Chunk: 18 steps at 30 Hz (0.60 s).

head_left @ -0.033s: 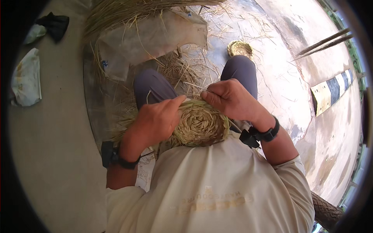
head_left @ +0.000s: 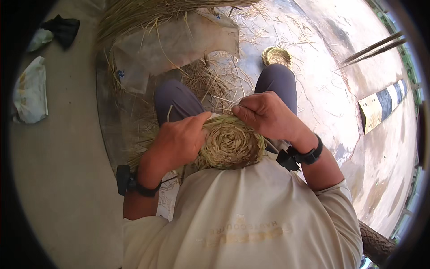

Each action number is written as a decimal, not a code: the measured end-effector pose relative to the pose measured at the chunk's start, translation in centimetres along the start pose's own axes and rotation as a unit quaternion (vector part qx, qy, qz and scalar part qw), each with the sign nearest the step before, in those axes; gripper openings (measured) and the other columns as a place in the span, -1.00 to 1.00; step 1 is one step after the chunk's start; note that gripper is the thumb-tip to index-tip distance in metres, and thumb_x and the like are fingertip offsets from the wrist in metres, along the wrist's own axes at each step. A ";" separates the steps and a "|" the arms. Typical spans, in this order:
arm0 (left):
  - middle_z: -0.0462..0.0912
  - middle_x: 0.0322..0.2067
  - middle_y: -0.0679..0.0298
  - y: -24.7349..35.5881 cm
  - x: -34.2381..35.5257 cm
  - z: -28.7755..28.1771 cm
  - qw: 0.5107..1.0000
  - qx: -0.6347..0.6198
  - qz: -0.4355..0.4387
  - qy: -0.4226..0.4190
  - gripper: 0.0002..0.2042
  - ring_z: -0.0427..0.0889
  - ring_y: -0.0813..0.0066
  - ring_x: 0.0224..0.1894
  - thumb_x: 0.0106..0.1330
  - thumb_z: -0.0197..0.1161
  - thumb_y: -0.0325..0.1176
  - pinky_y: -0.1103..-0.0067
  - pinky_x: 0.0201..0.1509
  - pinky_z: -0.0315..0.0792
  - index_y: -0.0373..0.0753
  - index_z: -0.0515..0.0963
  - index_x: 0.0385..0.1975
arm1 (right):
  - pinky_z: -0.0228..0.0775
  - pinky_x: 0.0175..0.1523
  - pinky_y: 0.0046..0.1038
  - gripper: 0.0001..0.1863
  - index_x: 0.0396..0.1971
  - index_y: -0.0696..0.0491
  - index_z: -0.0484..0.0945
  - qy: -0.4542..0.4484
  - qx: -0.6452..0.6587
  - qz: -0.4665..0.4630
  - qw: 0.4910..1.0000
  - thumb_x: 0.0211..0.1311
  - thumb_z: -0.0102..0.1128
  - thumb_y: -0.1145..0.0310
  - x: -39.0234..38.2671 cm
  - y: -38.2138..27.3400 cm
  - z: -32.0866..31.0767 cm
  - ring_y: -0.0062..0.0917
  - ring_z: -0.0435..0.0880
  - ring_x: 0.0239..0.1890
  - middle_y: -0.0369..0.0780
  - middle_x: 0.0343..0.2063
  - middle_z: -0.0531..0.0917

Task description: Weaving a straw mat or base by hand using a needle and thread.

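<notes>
A round, shallow straw basket (head_left: pixel 233 145) of greenish-yellow stalks rests against my shirt, its coiled inside facing up. My left hand (head_left: pixel 179 139) is closed on its left rim, the index finger stretched along the top edge. A short straw end (head_left: pixel 169 113) sticks up beside this hand. Over the far right rim, my right hand (head_left: pixel 264 114) is closed in a pinch, with a thin pale straw strand (head_left: pixel 224 100) running out to the left from the fingertips. The fingers' undersides are hidden, as is the basket's outer side.
A finished-looking small straw basket (head_left: pixel 276 57) lies beyond my right knee. Long straw stalks (head_left: pixel 148 18) are piled at the far left beside a translucent plastic sheet (head_left: pixel 192 42). Loose straw (head_left: pixel 206 80) litters the ground between my legs. Plastic bags (head_left: pixel 33 92) lie far left; a striped kerb block (head_left: pixel 383 105) stands right.
My left hand has shifted slightly left along the rim, and the straw end beside it has moved with it. My right hand has barely moved.
</notes>
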<state>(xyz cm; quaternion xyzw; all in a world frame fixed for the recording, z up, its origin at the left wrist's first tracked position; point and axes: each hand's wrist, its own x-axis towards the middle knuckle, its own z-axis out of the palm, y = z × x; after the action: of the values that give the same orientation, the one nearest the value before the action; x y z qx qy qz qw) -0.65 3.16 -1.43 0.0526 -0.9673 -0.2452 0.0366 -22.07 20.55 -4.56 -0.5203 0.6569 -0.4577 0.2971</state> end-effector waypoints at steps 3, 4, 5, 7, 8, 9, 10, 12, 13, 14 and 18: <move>0.74 -0.20 -0.12 -0.4 -1.1 0.9 0.999 -0.024 -0.022 0.017 -0.69 0.77 -0.14 -0.19 0.42 0.23 -0.46 0.19 -0.13 0.65 -0.43 0.56 0.10 | 0.28 -0.46 -0.26 -0.57 -0.59 0.22 0.46 0.015 -0.051 -0.019 0.998 0.48 0.26 0.31 -0.5 -0.6 0.0 -0.30 0.26 -0.65 -0.05 -0.71 0.35; 0.74 -0.21 -0.13 -0.6 -1.3 1.2 0.999 -0.038 -0.028 0.022 -0.70 0.76 -0.16 -0.19 0.42 0.22 -0.46 0.18 -0.13 0.64 -0.44 0.56 0.08 | 0.28 -0.46 -0.25 -0.57 -0.60 0.23 0.44 0.015 -0.047 -0.011 0.999 0.48 0.26 0.32 -0.7 -0.6 -0.1 -0.26 0.26 -0.65 -0.03 -0.70 0.35; 0.74 -0.22 -0.11 -0.8 -1.3 1.7 0.998 -0.047 -0.020 0.036 -0.72 0.76 -0.13 -0.21 0.42 0.23 -0.45 0.19 -0.16 0.63 -0.41 0.56 0.07 | 0.29 -0.46 -0.24 -0.57 -0.59 0.23 0.46 0.012 -0.039 0.012 0.999 0.49 0.26 0.30 -1.0 -0.6 -0.2 -0.29 0.31 -0.66 -0.03 -0.70 0.37; 0.73 -0.25 -0.05 -1.0 -0.7 3.0 0.995 -0.070 -0.003 0.065 -0.74 0.76 -0.06 -0.26 0.41 0.26 -0.45 0.19 -0.23 0.61 -0.35 0.55 0.05 | 0.30 -0.46 -0.22 -0.56 -0.58 0.23 0.50 0.008 -0.028 0.060 0.998 0.51 0.25 0.27 -1.5 0.0 -0.4 -0.35 0.40 -0.69 -0.05 -0.69 0.41; 0.73 -0.26 -0.06 -0.9 -0.4 3.4 0.994 -0.074 0.004 0.078 -0.75 0.75 -0.07 -0.26 0.41 0.26 -0.45 0.19 -0.23 0.61 -0.35 0.55 0.04 | 0.30 -0.46 -0.24 -0.58 -0.54 0.22 0.53 0.023 0.000 0.060 0.998 0.53 0.22 0.26 -1.7 0.5 -0.4 -0.39 0.43 -0.68 -0.09 -0.69 0.43; 0.73 -0.27 -0.06 -0.6 -0.2 3.4 0.993 -0.073 0.008 0.090 -0.76 0.75 -0.07 -0.27 0.41 0.26 -0.46 0.19 -0.23 0.61 -0.35 0.55 0.03 | 0.31 -0.45 -0.25 -0.59 -0.50 0.22 0.55 0.037 0.031 0.057 0.997 0.55 0.20 0.24 -1.7 1.0 -0.3 -0.44 0.46 -0.66 -0.12 -0.69 0.46; 0.73 -0.28 -0.06 -0.4 -0.1 3.4 0.992 -0.072 0.013 0.102 -0.76 0.75 -0.08 -0.28 0.41 0.26 -0.47 0.19 -0.23 0.61 -0.35 0.55 0.02 | 0.32 -0.44 -0.26 -0.60 -0.45 0.21 0.58 0.052 0.062 0.055 0.995 0.57 0.18 0.23 -1.8 1.4 -0.5 -0.49 0.49 -0.64 -0.15 -0.69 0.48; 0.72 -0.27 -0.14 -0.1 0.1 3.1 0.993 -0.075 0.008 0.087 -0.74 0.75 -0.16 -0.22 0.40 0.22 -0.51 0.17 -0.17 0.62 -0.40 0.55 0.05 | 0.39 -0.38 -0.34 -0.63 -0.34 0.21 0.60 0.081 0.373 0.080 0.921 0.62 0.12 0.21 -1.0 2.0 -3.0 -0.55 0.51 -0.57 -0.21 -0.61 0.56; 0.72 -0.26 -0.17 0.0 0.3 3.0 0.994 -0.077 0.007 0.079 -0.73 0.75 -0.20 -0.19 0.40 0.20 -0.54 0.16 -0.14 0.62 -0.43 0.54 0.06 | 0.42 -0.34 -0.38 -0.63 -0.28 0.21 0.61 0.095 0.516 0.091 0.847 0.64 0.09 0.20 -0.6 1.5 -3.9 -0.58 0.52 -0.54 -0.24 -0.57 0.59; 0.72 -0.25 -0.14 0.1 0.4 3.0 0.994 -0.064 0.017 0.082 -0.73 0.75 -0.16 -0.20 0.40 0.22 -0.52 0.17 -0.17 0.62 -0.40 0.54 0.06 | 0.46 -0.28 -0.40 -0.64 -0.23 0.21 0.62 0.117 0.485 0.062 0.865 0.64 0.05 0.21 -0.1 0.6 -3.4 -0.56 0.56 -0.48 -0.23 -0.50 0.62; 0.73 -0.20 -0.08 -2.0 -0.5 3.8 0.992 -0.097 0.050 0.059 -0.67 0.75 -0.11 -0.18 0.40 0.27 -0.46 0.20 -0.19 0.63 -0.34 0.52 0.13 | 0.56 0.01 -0.32 -0.78 -0.09 0.18 0.66 -0.014 0.105 -0.313 0.944 0.46 0.17 0.37 3.0 -3.8 1.7 -0.31 0.72 -0.20 -0.13 -0.19 0.72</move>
<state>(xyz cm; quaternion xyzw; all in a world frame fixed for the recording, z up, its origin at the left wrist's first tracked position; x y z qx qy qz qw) -0.38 3.28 -5.78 0.0148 -0.9366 -0.3321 0.1112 -19.89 17.05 -1.57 -0.6719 0.4046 -0.5870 0.2008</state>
